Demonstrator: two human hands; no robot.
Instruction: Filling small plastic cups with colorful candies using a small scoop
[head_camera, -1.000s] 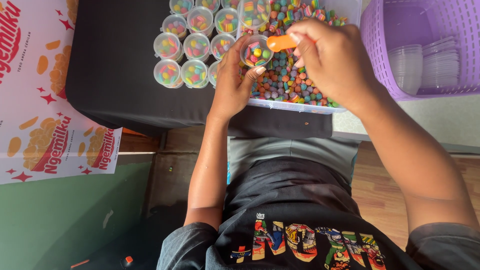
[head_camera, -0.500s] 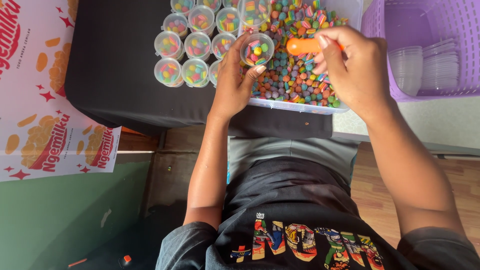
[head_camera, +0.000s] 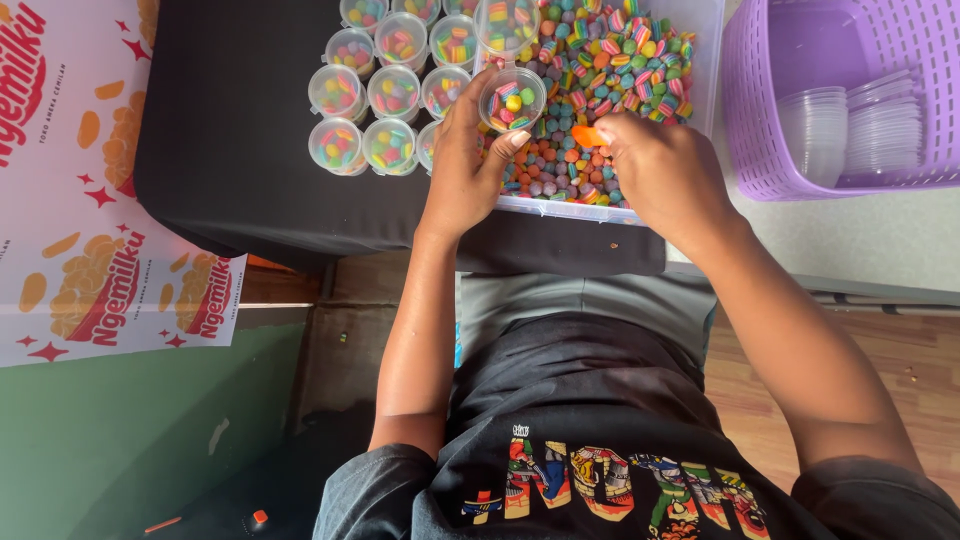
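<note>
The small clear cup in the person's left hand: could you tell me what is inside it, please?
The small clear cup, held by the left hand, contains a few multicoloured candies. The fingers cover its lower wall, so the fill level cannot be seen.

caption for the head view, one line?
Left hand holds a small clear plastic cup; right hand dips an orange scoop.

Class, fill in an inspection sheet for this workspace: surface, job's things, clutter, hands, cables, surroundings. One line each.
Surface: black tabletop, partly covered.
Job's things: clear tray of multicoloured candies; small clear cup, partly filled; orange scoop; filled cups in rows.
Clutter: nothing seen on the table.
Hands: left hand holds the small clear cup over the tray; right hand grips the orange scoop at the candies.
Cables: nothing seen.
Surroundings: purple basket with stacked empty cups; printed red-and-white sheet; green floor.
</note>
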